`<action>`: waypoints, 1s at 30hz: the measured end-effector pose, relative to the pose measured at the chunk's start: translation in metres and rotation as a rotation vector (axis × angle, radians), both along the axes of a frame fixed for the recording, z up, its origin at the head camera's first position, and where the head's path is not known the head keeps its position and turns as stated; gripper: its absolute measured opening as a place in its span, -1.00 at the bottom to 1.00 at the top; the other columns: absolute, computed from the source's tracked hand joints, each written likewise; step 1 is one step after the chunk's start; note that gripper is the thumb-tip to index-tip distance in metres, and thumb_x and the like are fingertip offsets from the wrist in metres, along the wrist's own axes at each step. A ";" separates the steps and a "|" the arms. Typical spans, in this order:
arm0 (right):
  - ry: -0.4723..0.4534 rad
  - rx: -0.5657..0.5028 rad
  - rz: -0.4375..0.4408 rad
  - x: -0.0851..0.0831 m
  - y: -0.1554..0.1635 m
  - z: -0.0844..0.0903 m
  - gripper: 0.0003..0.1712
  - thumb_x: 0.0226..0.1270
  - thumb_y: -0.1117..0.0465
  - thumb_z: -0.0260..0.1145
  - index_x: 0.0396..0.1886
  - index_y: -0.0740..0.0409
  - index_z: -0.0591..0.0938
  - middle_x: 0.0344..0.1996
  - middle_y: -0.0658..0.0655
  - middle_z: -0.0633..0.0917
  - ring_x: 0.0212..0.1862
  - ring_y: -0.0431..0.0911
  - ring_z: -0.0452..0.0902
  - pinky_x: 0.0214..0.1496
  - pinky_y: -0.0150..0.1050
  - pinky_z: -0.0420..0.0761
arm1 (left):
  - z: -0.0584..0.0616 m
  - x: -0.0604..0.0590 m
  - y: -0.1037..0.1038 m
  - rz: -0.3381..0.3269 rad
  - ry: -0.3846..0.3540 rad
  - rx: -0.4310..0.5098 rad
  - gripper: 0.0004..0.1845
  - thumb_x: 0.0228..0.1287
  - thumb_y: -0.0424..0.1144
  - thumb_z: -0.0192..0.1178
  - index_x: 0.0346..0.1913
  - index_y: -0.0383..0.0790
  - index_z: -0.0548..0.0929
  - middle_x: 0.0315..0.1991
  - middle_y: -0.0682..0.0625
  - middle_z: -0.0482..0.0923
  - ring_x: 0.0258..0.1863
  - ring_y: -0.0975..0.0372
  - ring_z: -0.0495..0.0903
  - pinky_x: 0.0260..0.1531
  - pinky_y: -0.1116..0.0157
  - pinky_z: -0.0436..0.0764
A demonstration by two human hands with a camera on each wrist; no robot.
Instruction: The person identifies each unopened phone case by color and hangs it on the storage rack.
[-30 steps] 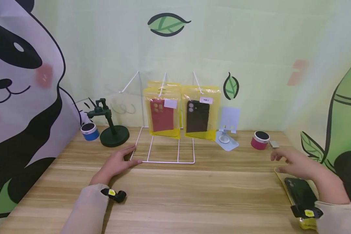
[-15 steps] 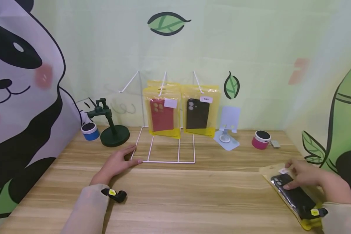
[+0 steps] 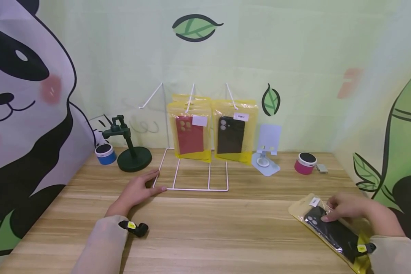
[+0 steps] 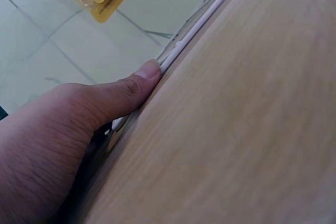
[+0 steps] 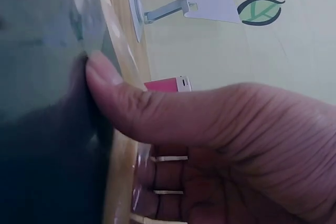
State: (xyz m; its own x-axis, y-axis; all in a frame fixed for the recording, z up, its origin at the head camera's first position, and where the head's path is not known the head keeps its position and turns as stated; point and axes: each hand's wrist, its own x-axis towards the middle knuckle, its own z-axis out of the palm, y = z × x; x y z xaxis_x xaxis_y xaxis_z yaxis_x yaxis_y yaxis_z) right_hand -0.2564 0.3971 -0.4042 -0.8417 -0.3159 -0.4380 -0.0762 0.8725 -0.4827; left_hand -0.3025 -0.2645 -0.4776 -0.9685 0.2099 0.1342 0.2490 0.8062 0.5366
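Note:
My left hand rests at the front left corner of the white wire rack. In the left wrist view its extended thumb presses along the front bar. My right hand grips a black phone case in a clear and yellow bag, thumb across the front and fingers behind the edge. The bag slants, its white label toward the upper left. On the rack's hooks hang bagged phone cases, a red one in front on the middle hook and a black one on the right hook.
The left hook is bare. A dark green stand and a blue speaker are left of the rack. A pale blue phone stand, a pink speaker and a small grey block are on the right.
My right hand came down onto the bagged black phone case, took hold of it and slid it leftward. The left hand stays at the rack's corner.

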 end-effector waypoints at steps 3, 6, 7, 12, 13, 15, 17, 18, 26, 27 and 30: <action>-0.066 -0.072 -0.003 0.001 -0.002 0.001 -0.70 0.27 0.11 0.46 -0.38 0.18 0.53 -0.50 0.04 0.47 -0.39 -0.08 0.42 -0.39 -0.26 0.42 | 0.000 -0.001 0.001 -0.001 0.004 0.000 -0.06 0.19 0.38 0.26 0.49 -0.13 0.38 0.49 -0.12 0.29 0.48 -0.09 0.23 0.41 -0.17 0.19; -0.058 -0.106 -0.001 0.001 -0.001 0.004 -0.73 0.32 0.12 0.42 -0.26 0.22 0.56 -0.38 0.09 0.53 -0.28 -0.03 0.45 -0.30 -0.19 0.48 | 0.000 -0.003 0.002 -0.005 0.013 -0.001 -0.06 0.17 0.40 0.26 0.48 -0.13 0.40 0.49 -0.11 0.30 0.47 -0.09 0.24 0.41 -0.17 0.20; -0.040 -0.125 0.006 0.001 -0.001 0.005 -0.73 0.33 0.13 0.41 -0.23 0.23 0.57 -0.34 0.11 0.55 -0.25 -0.02 0.45 -0.28 -0.18 0.48 | 0.000 -0.003 0.002 -0.007 0.015 0.000 -0.05 0.17 0.40 0.26 0.48 -0.12 0.40 0.48 -0.11 0.31 0.47 -0.09 0.24 0.41 -0.16 0.20; 0.064 -0.289 0.014 0.003 -0.003 0.016 -0.71 0.40 0.16 0.35 -0.12 0.29 0.51 -0.26 0.14 0.67 -0.26 -0.06 0.57 -0.29 -0.25 0.55 | 0.000 -0.006 0.004 -0.014 0.025 0.001 -0.04 0.16 0.42 0.26 0.48 -0.13 0.40 0.48 -0.11 0.31 0.47 -0.08 0.24 0.42 -0.16 0.20; 0.071 -0.338 0.015 0.004 -0.005 0.019 -0.69 0.41 0.18 0.34 -0.08 0.31 0.49 -0.25 0.15 0.69 -0.27 -0.07 0.61 -0.28 -0.26 0.58 | 0.000 -0.006 0.004 -0.015 0.026 0.002 -0.04 0.16 0.41 0.26 0.48 -0.13 0.39 0.48 -0.11 0.30 0.47 -0.08 0.24 0.42 -0.16 0.20; 0.082 -0.426 0.011 0.007 -0.009 0.029 -0.62 0.43 0.21 0.32 0.05 0.36 0.44 -0.18 0.21 0.73 -0.25 -0.07 0.68 -0.26 -0.24 0.67 | 0.002 -0.007 0.005 -0.016 0.027 0.006 -0.04 0.17 0.40 0.26 0.48 -0.14 0.39 0.49 -0.12 0.30 0.48 -0.08 0.23 0.42 -0.16 0.19; 0.112 -0.490 0.020 0.010 -0.015 0.038 -0.53 0.43 0.24 0.32 0.19 0.39 0.40 -0.09 0.26 0.74 -0.20 -0.02 0.72 -0.22 -0.16 0.72 | 0.003 -0.007 0.006 -0.016 0.026 0.009 -0.05 0.17 0.39 0.27 0.48 -0.14 0.40 0.48 -0.12 0.30 0.48 -0.08 0.23 0.42 -0.16 0.20; 0.133 -0.514 0.024 0.012 -0.019 0.043 -0.49 0.43 0.25 0.32 0.24 0.39 0.39 -0.07 0.28 0.73 -0.19 0.01 0.73 -0.22 -0.12 0.74 | 0.003 -0.006 0.006 -0.016 0.024 0.011 -0.06 0.17 0.38 0.28 0.48 -0.13 0.40 0.48 -0.12 0.30 0.47 -0.08 0.24 0.41 -0.16 0.20; 0.472 -0.514 0.025 0.025 -0.068 0.078 -0.70 0.35 0.23 0.41 0.05 0.13 0.67 -0.35 0.13 0.70 -0.34 -0.03 0.56 -0.31 -0.24 0.56 | 0.002 -0.003 0.003 -0.008 0.008 0.008 -0.06 0.17 0.38 0.28 0.47 -0.14 0.41 0.48 -0.16 0.31 0.47 -0.12 0.24 0.40 -0.19 0.20; 0.501 -0.532 0.032 0.025 -0.077 0.084 -0.72 0.35 0.25 0.41 0.02 0.14 0.68 -0.36 0.13 0.70 -0.36 -0.02 0.55 -0.33 -0.24 0.56 | 0.001 -0.002 0.003 -0.006 0.008 0.008 -0.05 0.17 0.39 0.28 0.48 -0.14 0.40 0.48 -0.16 0.30 0.47 -0.12 0.24 0.40 -0.19 0.20; 0.543 -0.615 0.075 0.022 -0.105 0.102 -0.70 0.35 0.29 0.40 0.05 0.21 0.67 -0.26 0.14 0.77 -0.33 0.01 0.64 -0.29 -0.25 0.63 | 0.001 0.000 0.002 0.000 0.002 0.009 -0.04 0.16 0.40 0.27 0.48 -0.13 0.39 0.48 -0.14 0.30 0.47 -0.11 0.24 0.40 -0.19 0.20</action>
